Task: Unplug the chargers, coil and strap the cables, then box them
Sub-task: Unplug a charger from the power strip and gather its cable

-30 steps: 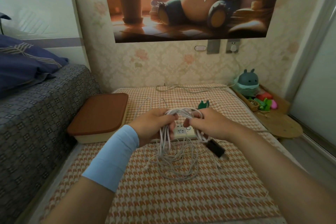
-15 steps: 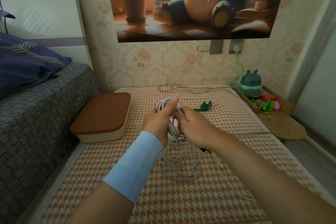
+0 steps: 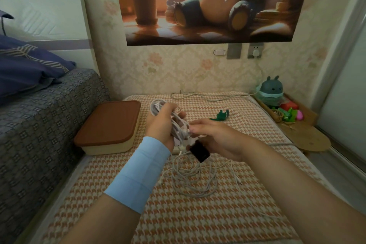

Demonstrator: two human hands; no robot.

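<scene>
Count by the two hands
One bundle of white coiled cables in the left hand — its strands too tangled to count; one black rectangular charger block under the right hand; one dark green strap beyond it; one cream box with a brown lid left of the left hand.

A floral-papered wall carries a big poster above a houndstooth mat, a grey-covered bed at left
</scene>
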